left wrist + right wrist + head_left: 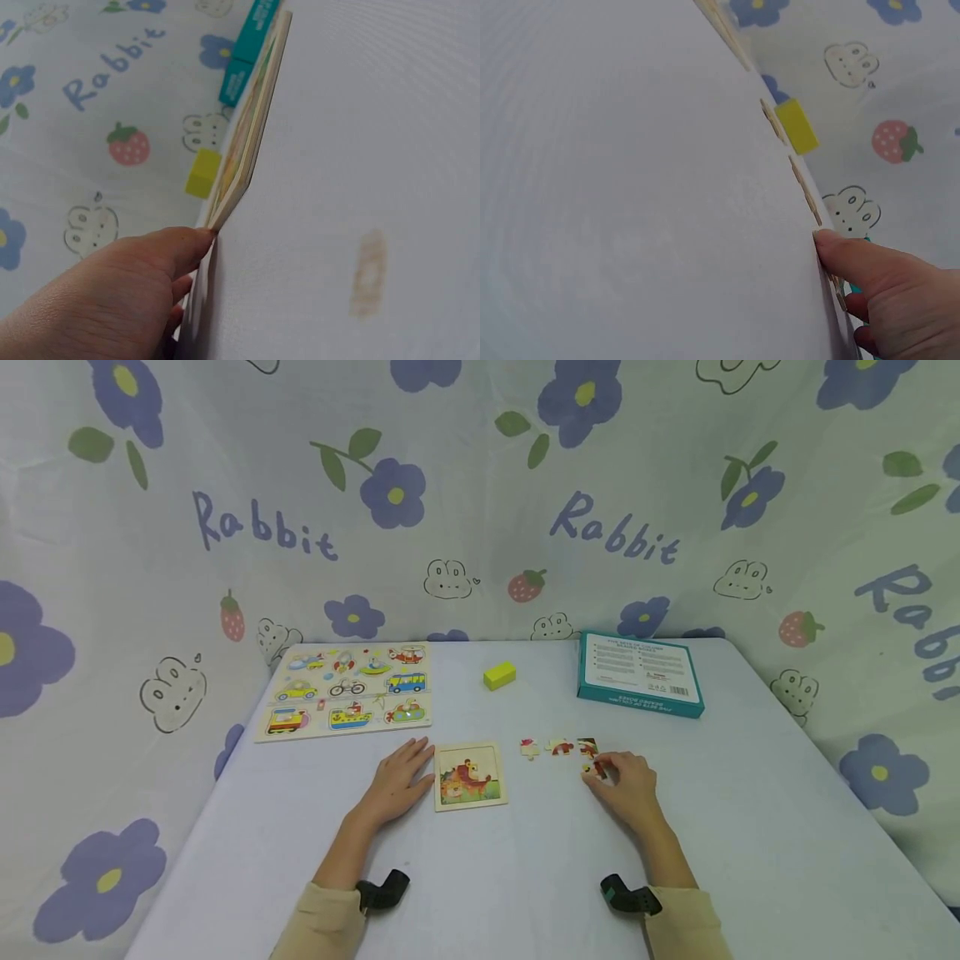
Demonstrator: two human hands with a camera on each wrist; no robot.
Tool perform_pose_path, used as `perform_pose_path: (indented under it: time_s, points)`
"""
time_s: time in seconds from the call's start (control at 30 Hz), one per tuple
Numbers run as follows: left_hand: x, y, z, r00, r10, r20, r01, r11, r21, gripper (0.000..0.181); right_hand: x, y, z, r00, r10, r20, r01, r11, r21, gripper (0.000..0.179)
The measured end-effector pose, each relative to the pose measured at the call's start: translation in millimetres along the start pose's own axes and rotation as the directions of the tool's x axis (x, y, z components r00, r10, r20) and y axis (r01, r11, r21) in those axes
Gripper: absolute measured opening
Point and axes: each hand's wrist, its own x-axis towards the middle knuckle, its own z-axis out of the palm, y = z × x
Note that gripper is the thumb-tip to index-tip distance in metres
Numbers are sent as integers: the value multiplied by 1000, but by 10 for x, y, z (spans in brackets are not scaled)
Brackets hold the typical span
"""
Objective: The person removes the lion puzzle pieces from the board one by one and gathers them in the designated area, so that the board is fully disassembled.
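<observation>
A square wooden puzzle board with a partly filled lion picture lies on the table. My left hand rests just left of it, fingers extended, with fingertips right at its edge; the left wrist view shows the thumb at the board's corner. To the right of the board, my right hand pinches a small dark-and-red puzzle piece between thumb and fingers, low at the table. Three loose pieces lie in a row beyond: a pale one, a red-brown one and a dark-edged one.
At the back left lies a larger wooden vehicle puzzle board. A yellow block stands at the back middle. The teal box with a white label sits at the back right, near the table's far edge. Behind hangs a flowered curtain.
</observation>
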Motion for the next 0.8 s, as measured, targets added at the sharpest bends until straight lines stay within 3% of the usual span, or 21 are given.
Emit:
perform_pose_path:
  time_s: [0.43, 0.63, 0.8]
  points:
    - [3, -13, -3, 1000, 2, -6, -2, 1000, 2, 51, -9, -36, 20, 997, -23, -76, 16, 996, -82, 41]
    - [-5, -2, -2, 1000, -4, 1, 4, 1000, 0, 52, -20, -40, 23, 996, -13, -90, 8, 998, -56, 47]
    - [1, -5, 6, 1000, -9, 8, 9, 1000, 4, 52, 4, -52, -14, 996, 7, -92, -4, 999, 34, 40]
